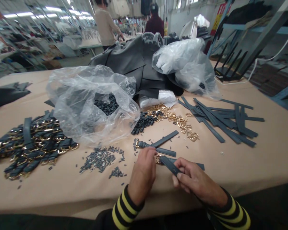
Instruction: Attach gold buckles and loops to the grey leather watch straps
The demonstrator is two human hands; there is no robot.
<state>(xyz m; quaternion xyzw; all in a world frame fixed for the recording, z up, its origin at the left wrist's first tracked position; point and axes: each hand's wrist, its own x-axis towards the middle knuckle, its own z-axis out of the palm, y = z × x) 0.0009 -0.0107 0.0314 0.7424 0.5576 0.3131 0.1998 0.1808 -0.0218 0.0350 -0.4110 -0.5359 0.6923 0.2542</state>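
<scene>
My right hand (194, 179) pinches a dark grey strap (169, 164) between thumb and fingers. At the strap's left end is a small gold buckle (157, 158), close beside my left hand (144, 172). The left fingers are curled together with their tips turned away, so what they grip is hidden. Just beyond the left fingertips lies a second strap (144, 145) with a gold buckle and dark loops on it. Two loose strap ends cross to its right. Small dark tube-like pieces (98, 159) lie in a heap left of my left hand.
Finished-looking buckled straps (40, 140) pile up at the left. A clear plastic bag (93, 105) holds dark loops. Behind my hands are loose dark loops (144, 123) and gold buckles (182, 123). Flat strips (220, 118) lie right; a router (228, 72) stands behind. Two people are beyond.
</scene>
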